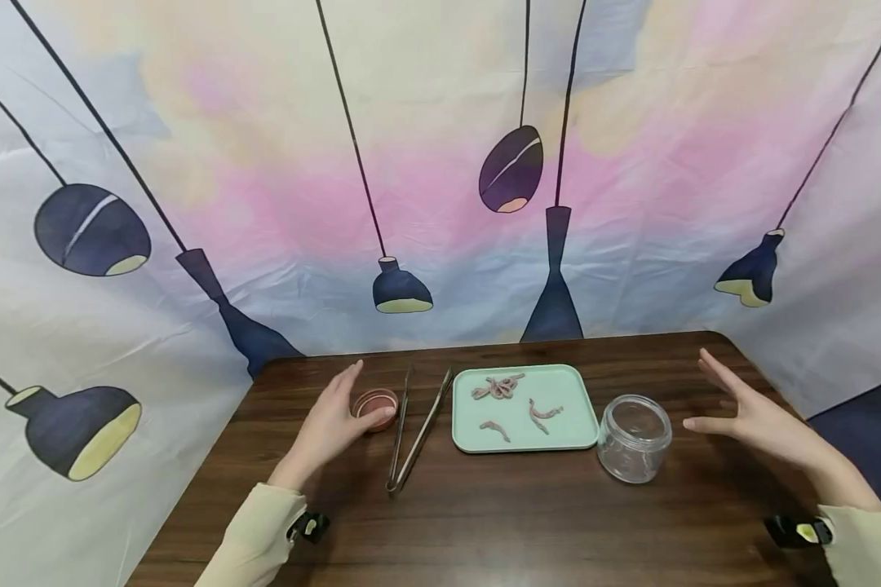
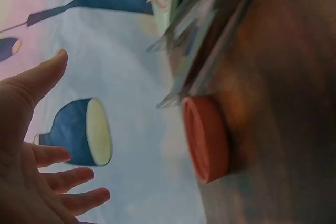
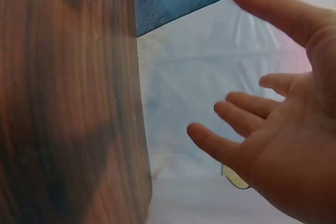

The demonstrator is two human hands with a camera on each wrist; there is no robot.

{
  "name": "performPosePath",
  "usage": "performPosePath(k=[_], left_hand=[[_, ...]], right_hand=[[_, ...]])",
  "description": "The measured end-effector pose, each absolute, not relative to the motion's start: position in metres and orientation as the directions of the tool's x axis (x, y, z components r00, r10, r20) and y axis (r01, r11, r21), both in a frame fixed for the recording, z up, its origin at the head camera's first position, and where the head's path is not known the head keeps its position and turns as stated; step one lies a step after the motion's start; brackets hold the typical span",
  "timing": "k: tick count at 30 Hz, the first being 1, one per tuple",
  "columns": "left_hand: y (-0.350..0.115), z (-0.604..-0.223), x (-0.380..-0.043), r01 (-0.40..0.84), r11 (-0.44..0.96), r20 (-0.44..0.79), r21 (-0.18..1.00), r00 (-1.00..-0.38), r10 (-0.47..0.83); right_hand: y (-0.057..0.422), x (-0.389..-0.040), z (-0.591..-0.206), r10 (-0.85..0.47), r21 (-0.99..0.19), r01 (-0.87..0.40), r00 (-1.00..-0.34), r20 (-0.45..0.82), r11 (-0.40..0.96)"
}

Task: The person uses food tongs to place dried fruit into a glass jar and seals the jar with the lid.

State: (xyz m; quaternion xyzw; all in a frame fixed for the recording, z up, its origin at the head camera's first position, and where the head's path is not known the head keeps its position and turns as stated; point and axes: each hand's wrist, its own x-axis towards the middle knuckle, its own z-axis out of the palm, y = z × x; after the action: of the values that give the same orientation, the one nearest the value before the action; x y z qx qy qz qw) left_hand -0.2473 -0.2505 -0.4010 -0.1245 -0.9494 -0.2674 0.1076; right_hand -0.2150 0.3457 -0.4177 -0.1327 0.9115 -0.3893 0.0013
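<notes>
My left hand [image 1: 326,428], fingers apart, hovers beside a shallow round reddish-brown lid [image 1: 373,401]. In the left wrist view a gap separates that hand from the lid [image 2: 209,142]. Metal tongs [image 1: 426,424] lie spread just right of the lid. A pale green tray [image 1: 529,442] holds a tangled pinkish-brown worm-like clump [image 1: 498,387] and smaller worm-like pieces [image 1: 495,429]. Beside the tray's right end stands a clear, lidless jar [image 1: 635,448] with nothing visible inside. My right hand [image 1: 763,424] is held in the air to the jar's right, fingers spread, holding nothing.
The dark wooden table [image 1: 484,522] ends at a back edge against a printed cloth backdrop [image 1: 448,204] with lamp drawings. Dark blue fabric [image 1: 869,432] shows beyond the table's right side. Each wrist carries a small black camera strap.
</notes>
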Motion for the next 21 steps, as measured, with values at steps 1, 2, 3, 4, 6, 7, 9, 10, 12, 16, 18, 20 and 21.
performPosePath(k=[1, 2, 3, 4, 6, 7, 9, 10, 12, 16, 18, 20, 21], left_hand=[[-0.249, -0.403, -0.246, 0.287, 0.825, 0.254, 0.487, -0.950, 0.180], [-0.249, -0.406, -0.245, 0.281, 0.827, 0.240, 0.488, -0.953, 0.182], [-0.248, -0.407, -0.244, 0.274, 0.826, 0.229, 0.493, -0.957, 0.181], [-0.247, -0.409, -0.243, 0.274, 0.828, 0.223, 0.489, -0.957, 0.184], [-0.245, -0.413, -0.241, 0.264, 0.828, 0.211, 0.495, -0.961, 0.181], [-0.244, -0.414, -0.240, 0.259, 0.830, 0.207, 0.494, -0.962, 0.177], [-0.240, -0.416, -0.239, 0.252, 0.831, 0.202, 0.496, -0.964, 0.172], [-0.238, -0.417, -0.240, 0.250, 0.831, 0.201, 0.497, -0.965, 0.170], [-0.233, -0.419, -0.241, 0.241, 0.830, 0.195, 0.504, -0.967, 0.162], [-0.225, -0.425, -0.241, 0.230, 0.843, 0.177, 0.487, -0.971, 0.162], [-0.222, -0.429, -0.240, 0.228, 0.852, 0.169, 0.471, -0.971, 0.167], [-0.220, -0.432, -0.240, 0.229, 0.860, 0.168, 0.456, -0.971, 0.170], [-0.219, -0.434, -0.239, 0.228, 0.864, 0.166, 0.450, -0.971, 0.169]], right_hand=[[0.345, -0.214, -0.419, -0.252, -0.705, -0.247, -0.963, 0.099, 0.665], [0.344, -0.213, -0.421, -0.259, -0.704, -0.250, -0.961, 0.097, 0.664], [0.343, -0.212, -0.423, -0.268, -0.705, -0.259, -0.958, 0.100, 0.660], [0.342, -0.211, -0.424, -0.283, -0.706, -0.275, -0.953, 0.109, 0.652], [0.341, -0.209, -0.426, -0.304, -0.707, -0.296, -0.945, 0.119, 0.643], [0.341, -0.208, -0.426, -0.309, -0.702, -0.303, -0.943, 0.123, 0.645], [0.340, -0.208, -0.426, -0.324, -0.701, -0.319, -0.937, 0.131, 0.638], [0.340, -0.208, -0.426, -0.331, -0.699, -0.328, -0.934, 0.138, 0.635], [0.340, -0.208, -0.425, -0.335, -0.689, -0.335, -0.932, 0.140, 0.643], [0.338, -0.207, -0.424, -0.352, -0.678, -0.345, -0.926, 0.134, 0.648], [0.336, -0.205, -0.424, -0.359, -0.672, -0.354, -0.923, 0.139, 0.650], [0.334, -0.204, -0.425, -0.367, -0.671, -0.366, -0.919, 0.148, 0.645], [0.333, -0.203, -0.425, -0.371, -0.669, -0.372, -0.916, 0.152, 0.644]])
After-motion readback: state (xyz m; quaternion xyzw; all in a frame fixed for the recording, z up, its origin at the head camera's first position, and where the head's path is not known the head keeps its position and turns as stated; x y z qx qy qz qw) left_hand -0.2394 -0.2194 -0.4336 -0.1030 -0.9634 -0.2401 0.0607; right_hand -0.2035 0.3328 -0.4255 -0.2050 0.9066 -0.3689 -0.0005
